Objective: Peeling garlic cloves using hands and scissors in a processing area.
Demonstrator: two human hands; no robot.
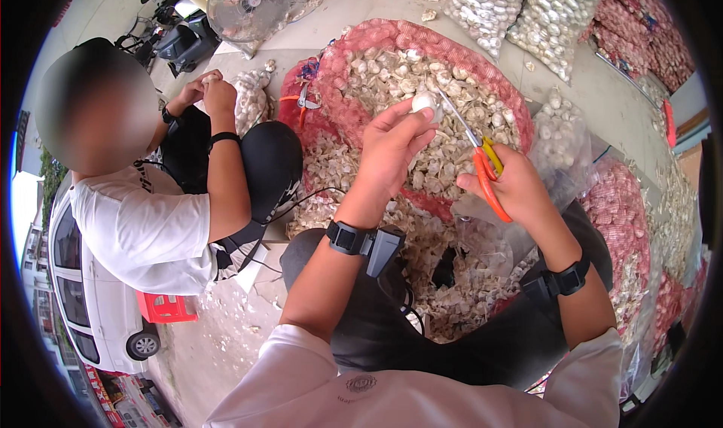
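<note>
Reaching over a wide red mesh sack (425, 35) heaped with loose garlic (482, 115). Holding orange-and-yellow-handled scissors (476, 143) above it in the right hand (520, 187), slanted along the long axis, with tips pointed away and leftward. With the left hand (390, 142), pinching one white garlic bulb (422, 102) above the same sack, just beside the blades (459, 117). Cannot tell the bulb's own long axis.
</note>
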